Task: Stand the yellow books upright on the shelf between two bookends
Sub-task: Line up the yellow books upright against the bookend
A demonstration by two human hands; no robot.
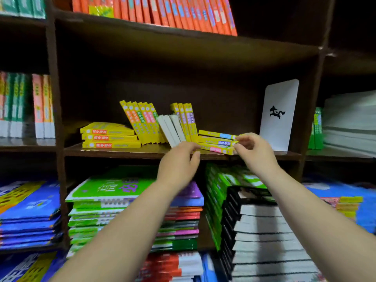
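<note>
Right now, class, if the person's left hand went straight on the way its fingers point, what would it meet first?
Probably the left end of the flat stack of yellow books, whose right end the right hand pinches. The left hand points up and right at it; depth is unclear.

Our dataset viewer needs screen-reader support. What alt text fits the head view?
A right hand pinches the right end of a flat stack of three yellow books on a dark shelf, while the left hand reaches its left end. Leaning yellow books and a second flat pile sit further left; a white bookend stands at right.
</note>
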